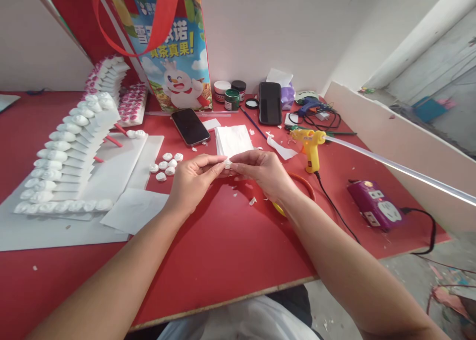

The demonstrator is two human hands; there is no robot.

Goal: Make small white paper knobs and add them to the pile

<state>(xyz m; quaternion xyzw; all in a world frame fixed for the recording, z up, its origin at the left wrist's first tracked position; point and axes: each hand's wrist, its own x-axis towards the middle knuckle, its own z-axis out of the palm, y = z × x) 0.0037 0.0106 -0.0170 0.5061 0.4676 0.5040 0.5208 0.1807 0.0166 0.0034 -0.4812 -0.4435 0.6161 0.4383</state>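
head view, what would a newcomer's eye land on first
Probably the bright cartoon bag at the back. Next, the curved white rosette piece at left and the yellow glue gun at right. Centrally, the left hand and right hand hold a small white rosette.

The tabletop is plain red. The central rosette, the loose rosettes to its left and the paper stack on its far side are white. At far left, the small panel is patterned magenta on white. The far bag has a blue-sky print, white and yellow lettering, and a red handle. The right-hand glue gun is yellow; the power socket, purple.
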